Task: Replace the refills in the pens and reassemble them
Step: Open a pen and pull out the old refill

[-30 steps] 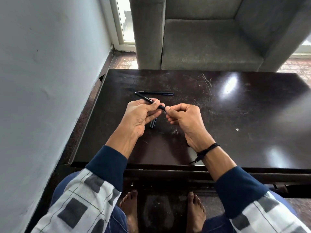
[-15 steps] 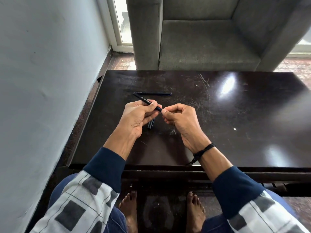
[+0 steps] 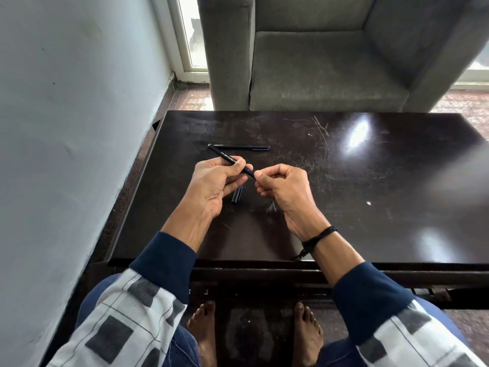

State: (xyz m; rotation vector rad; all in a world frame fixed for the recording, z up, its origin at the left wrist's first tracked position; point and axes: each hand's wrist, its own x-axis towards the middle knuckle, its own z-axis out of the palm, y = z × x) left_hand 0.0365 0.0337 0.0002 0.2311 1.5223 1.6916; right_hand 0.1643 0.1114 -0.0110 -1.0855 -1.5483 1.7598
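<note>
Left hand, right hand on pen; cap beneath, second pen beyond

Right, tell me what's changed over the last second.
Nothing visibly changed beyond a slight shift of the view. The left hand still grips the pen by its barrel and the right hand still pinches its near end; nothing was picked up or let go. The second pen and the short dark piece lie unmoved on the table.
</note>
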